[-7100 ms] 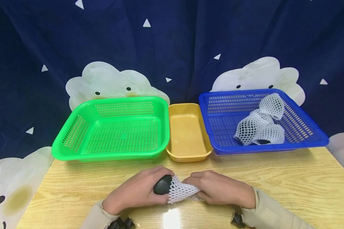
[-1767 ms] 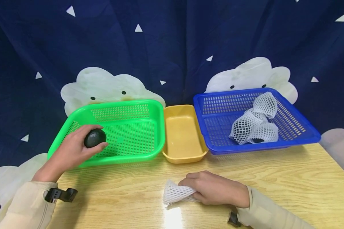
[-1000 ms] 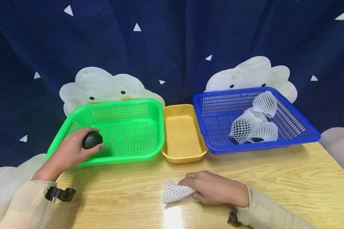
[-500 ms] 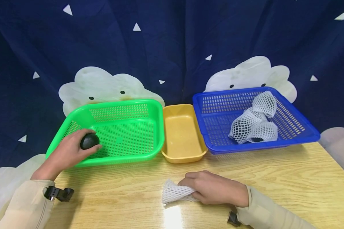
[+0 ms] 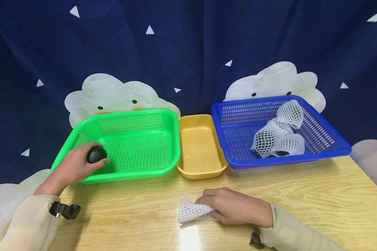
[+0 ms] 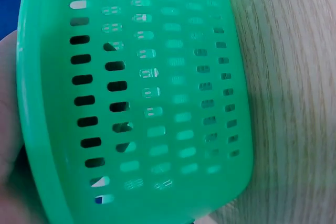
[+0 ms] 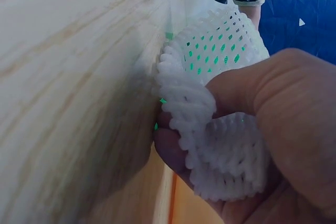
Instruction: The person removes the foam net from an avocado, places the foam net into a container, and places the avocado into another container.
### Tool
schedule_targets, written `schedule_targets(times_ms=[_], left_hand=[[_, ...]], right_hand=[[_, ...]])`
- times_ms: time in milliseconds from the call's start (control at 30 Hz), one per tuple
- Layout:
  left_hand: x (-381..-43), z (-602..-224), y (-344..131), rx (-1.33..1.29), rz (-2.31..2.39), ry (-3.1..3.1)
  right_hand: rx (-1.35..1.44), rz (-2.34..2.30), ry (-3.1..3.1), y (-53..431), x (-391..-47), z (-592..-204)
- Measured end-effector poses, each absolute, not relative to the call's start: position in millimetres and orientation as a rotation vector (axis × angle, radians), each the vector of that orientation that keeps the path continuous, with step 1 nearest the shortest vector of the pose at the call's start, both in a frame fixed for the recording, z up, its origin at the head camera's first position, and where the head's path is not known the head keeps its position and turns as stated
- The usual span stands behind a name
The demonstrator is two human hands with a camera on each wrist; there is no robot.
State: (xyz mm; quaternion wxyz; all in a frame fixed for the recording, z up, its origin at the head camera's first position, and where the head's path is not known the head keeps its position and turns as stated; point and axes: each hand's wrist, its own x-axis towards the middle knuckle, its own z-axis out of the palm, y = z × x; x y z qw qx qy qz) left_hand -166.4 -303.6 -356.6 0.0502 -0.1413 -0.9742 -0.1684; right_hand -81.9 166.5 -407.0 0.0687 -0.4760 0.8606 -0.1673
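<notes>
- Dark avocado-like fruit [image 5: 96,154]: left end of the green basket [image 5: 178,139]; can't tell if it's touching the bottom
- Left hand [image 5: 72,165] has fingers and thumb curled round it. I'd go gentle, let it settle before releasing so it doesn't roll
- Right hand [image 5: 235,206] pinches the white foam net [image 5: 191,211] down by the tabletop [image 5: 128,216]; imo keep that parked

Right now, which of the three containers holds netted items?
The blue basket, right end of the row: white netted items lie inside. The yellow tray and green basket hold none; at the green one, the left hand grips a bare dark fruit.
</notes>
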Motion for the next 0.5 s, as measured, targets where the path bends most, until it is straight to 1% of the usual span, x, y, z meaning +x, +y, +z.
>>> schedule_targets(times_ms=[500], left_hand=[[-181, -361, -309, -0.391, -0.484, -3.091]], right_hand=[[-1.469, -0.498, 2.594, 167, -83, -408]])
